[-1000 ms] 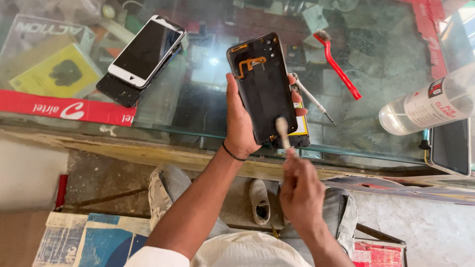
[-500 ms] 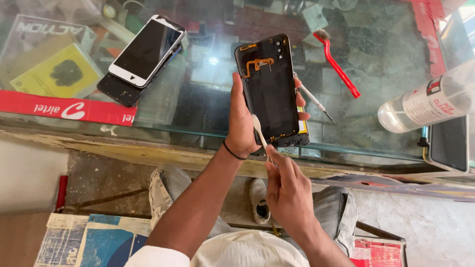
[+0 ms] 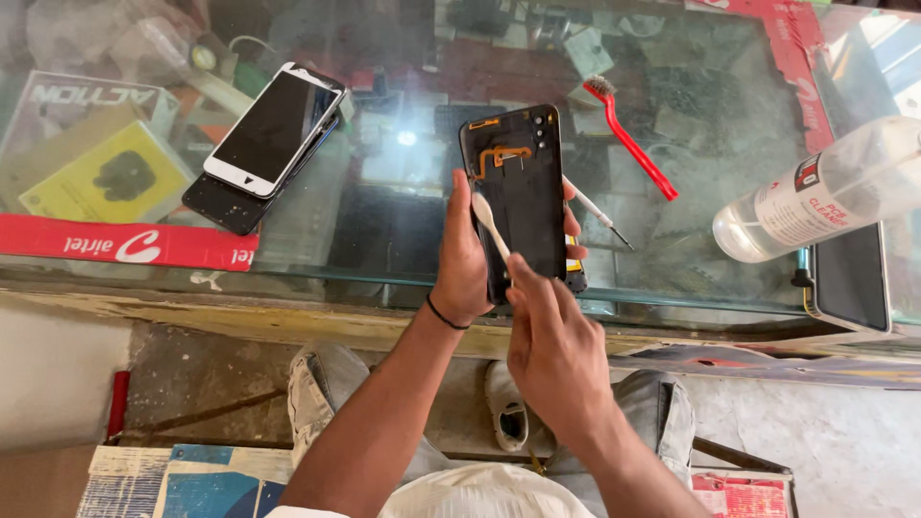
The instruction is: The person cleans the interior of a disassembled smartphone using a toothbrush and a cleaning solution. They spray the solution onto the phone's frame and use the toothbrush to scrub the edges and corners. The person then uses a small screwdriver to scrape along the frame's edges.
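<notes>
- The glass-topped table (image 3: 384,278) fills the upper view, its case below crowded with boxes and parts.
- A clear plastic bottle (image 3: 825,192) lies on its side at the table's right edge, well apart from the hands.
- Two phones (image 3: 264,144) lie stacked at the left — a white-framed one on a dark one.
- The opened phone (image 3: 523,197) is held upright above the glass, inner side up, an orange flex strip near its top.
- The left hand (image 3: 462,259) is closed round the opened phone's lower left edge, thumb on its face.
- The right hand (image 3: 556,355) pinches the handle of a small pale brush (image 3: 487,223), whose head lies on the phone's left side.
- The brushing looks underway; how much is cleaned I cannot tell.
- A red brush (image 3: 628,139) and a thin screwdriver (image 3: 597,213) rest on the glass — both untouched.
</notes>
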